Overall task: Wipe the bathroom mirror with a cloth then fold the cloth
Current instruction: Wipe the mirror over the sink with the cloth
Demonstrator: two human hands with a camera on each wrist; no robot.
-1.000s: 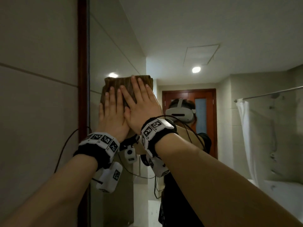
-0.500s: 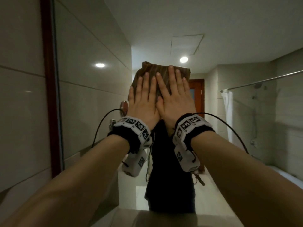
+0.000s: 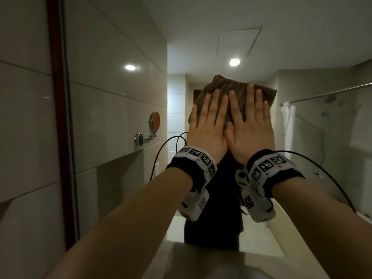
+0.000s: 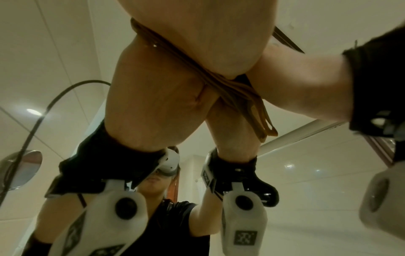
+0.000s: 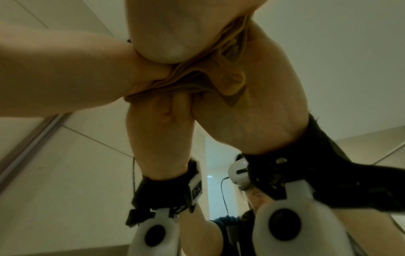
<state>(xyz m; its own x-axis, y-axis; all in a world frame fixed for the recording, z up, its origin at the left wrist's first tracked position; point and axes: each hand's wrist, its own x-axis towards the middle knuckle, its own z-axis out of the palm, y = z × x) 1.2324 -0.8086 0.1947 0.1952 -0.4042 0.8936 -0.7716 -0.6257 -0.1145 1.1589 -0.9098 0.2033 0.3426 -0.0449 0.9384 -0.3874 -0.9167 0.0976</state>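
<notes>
A folded brown cloth [image 3: 231,87] lies flat against the big wall mirror [image 3: 211,47] at head height. My left hand [image 3: 207,119] and my right hand [image 3: 249,117] press it side by side, fingers straight and pointing up, thumbs touching. The cloth's top edge and right corner show above my fingertips. In the left wrist view the cloth's [image 4: 238,97] folded layers are squeezed between the palm and the glass. The right wrist view shows the cloth [image 5: 197,81] bunched under both palms. The mirror reflects my arms and dark shirt.
The mirror's dark red frame [image 3: 58,117] runs down the left, with a tiled wall [image 3: 22,137] beside it. Reflected are a round shaving mirror [image 3: 154,121] on an arm, a shower curtain [image 3: 288,125] and a rail. The pale counter edge [image 3: 201,256] lies below my arms.
Both hands have slid the cloth rightward across the mirror, away from the frame, and a little lower, staying flat on it throughout.
</notes>
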